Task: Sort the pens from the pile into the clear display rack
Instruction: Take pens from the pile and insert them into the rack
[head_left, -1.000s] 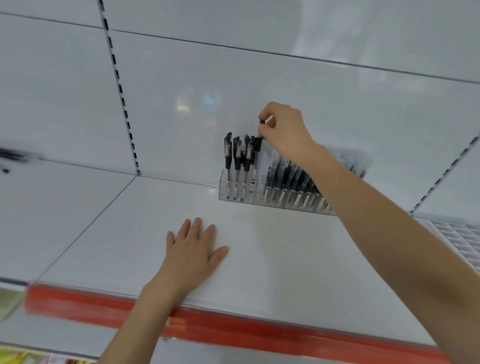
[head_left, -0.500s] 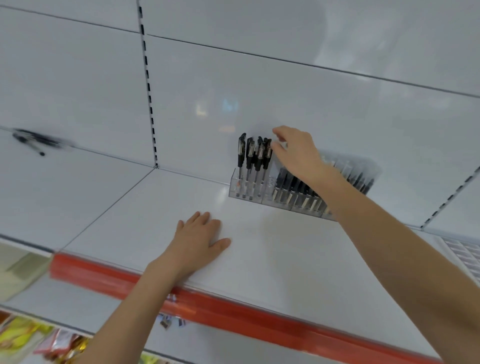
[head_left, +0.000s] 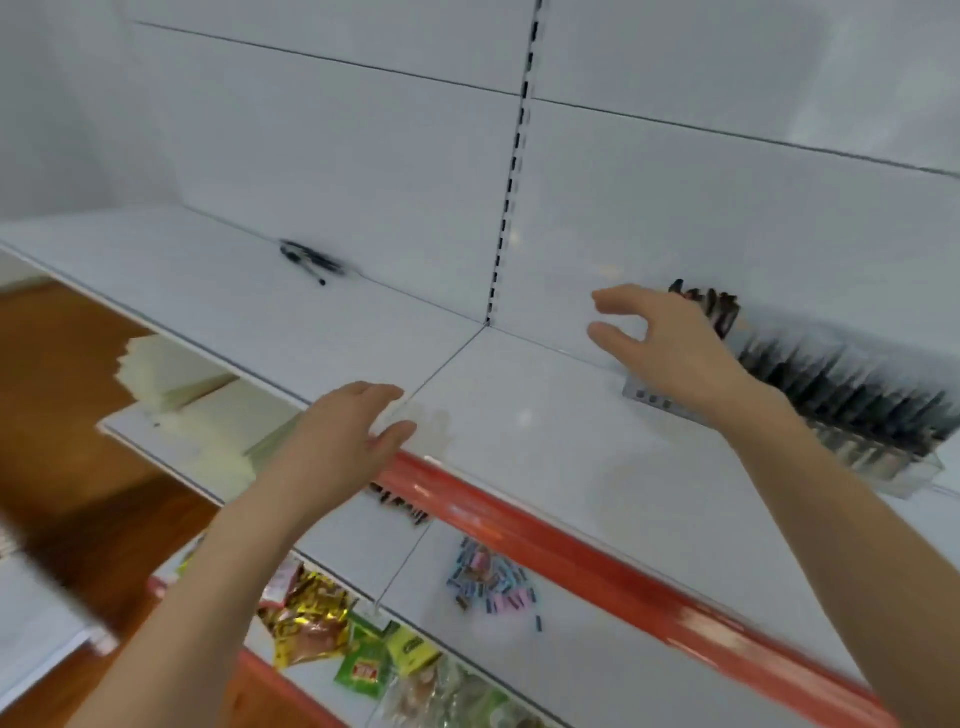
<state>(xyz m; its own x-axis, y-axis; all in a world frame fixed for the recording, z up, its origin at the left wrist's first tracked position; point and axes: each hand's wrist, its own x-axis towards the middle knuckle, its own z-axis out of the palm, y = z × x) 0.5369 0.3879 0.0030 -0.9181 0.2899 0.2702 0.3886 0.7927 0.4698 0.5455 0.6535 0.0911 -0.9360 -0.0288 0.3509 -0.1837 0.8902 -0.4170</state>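
1. Right hand (head_left: 670, 343): fingers spread and loosely bent, holding nothing. It hangs above the shelf (head_left: 519, 410), just in front of the left end of the clear display rack (head_left: 906, 480).
2. Left hand (head_left: 358, 423): fingers relaxed, nothing held, at the near edge of the shelf above the red strip (head_left: 519, 519). Whether it touches the surface cannot be told.
3. Clear display rack: stands at the far right against the back panel, most slots filled with dark racked pens (head_left: 857, 400). A taller upright cluster at its left end is partly hidden behind the right hand.
4. Pile of pens (head_left: 311, 260): a few dark pens lying loose at the far left of the shelf, well apart from the rack and from both hands.
5. Hazard, rack: the right wrist lies close to the upright cluster. A careless sweep towards the pile could tip those pens or shove the rack, which looks light.
6. Hazard, pile: the pens overlap and look round. A hasty grab may take several at once, or send one rolling off the near edge onto the lower shelf (head_left: 561, 649).
7. Hazard, view: the rack is blurred and free slots cannot be made out, so a pen could be aimed at a slot that is already full.
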